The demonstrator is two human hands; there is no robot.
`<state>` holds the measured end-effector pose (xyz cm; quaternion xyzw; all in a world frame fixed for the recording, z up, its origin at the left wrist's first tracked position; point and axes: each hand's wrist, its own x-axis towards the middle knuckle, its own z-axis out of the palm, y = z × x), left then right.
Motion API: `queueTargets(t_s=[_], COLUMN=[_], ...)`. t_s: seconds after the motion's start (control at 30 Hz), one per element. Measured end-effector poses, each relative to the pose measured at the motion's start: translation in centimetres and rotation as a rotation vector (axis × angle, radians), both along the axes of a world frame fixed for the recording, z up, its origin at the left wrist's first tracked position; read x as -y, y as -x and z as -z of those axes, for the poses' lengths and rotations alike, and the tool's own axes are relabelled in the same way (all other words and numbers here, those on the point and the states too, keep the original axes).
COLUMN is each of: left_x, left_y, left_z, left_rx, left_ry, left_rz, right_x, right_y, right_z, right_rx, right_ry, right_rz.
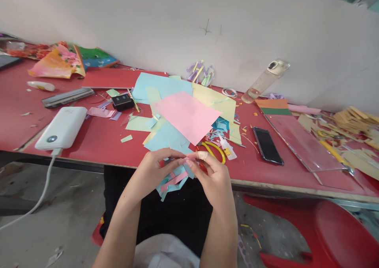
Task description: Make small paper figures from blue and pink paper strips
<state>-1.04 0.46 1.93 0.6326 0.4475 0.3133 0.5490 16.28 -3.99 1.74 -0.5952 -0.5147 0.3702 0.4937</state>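
Observation:
My left hand (155,169) and my right hand (211,177) meet just in front of the red table's edge (118,141). Both pinch a small woven piece of blue and pink paper strips (173,181), whose loose ends hang down between my wrists. My right index fingertip carries a bandage. Just beyond my hands lie yellow-handled scissors (214,149) and a small glue bottle (227,147). A pink sheet (186,116) tops a pile of blue, green and yellow papers (166,88).
A white power bank (62,127) with a cable sits left, a black phone (268,145) right, beside a clear plastic sheet (302,141). A water bottle (263,82) leans on the wall. Paper scraps cover the far right. A red chair (325,228) stands at lower right.

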Motion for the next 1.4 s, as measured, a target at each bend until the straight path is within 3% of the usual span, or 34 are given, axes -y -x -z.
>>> queueTargets(t_s=[0.8, 1.4], left_x=[0.12, -0.07], left_y=[0.05, 0.03], left_z=[-0.06, 0.61], left_rx=[-0.071, -0.039], left_ry=[-0.001, -0.049], left_rz=[-0.034, -0.010], right_x=[0.24, 0.33], right_y=[0.03, 0.01], right_z=[0.10, 0.04], right_rx=[0.088, -0.014], right_ry=[-0.038, -0.011], right_rz=[-0.001, -0.012])
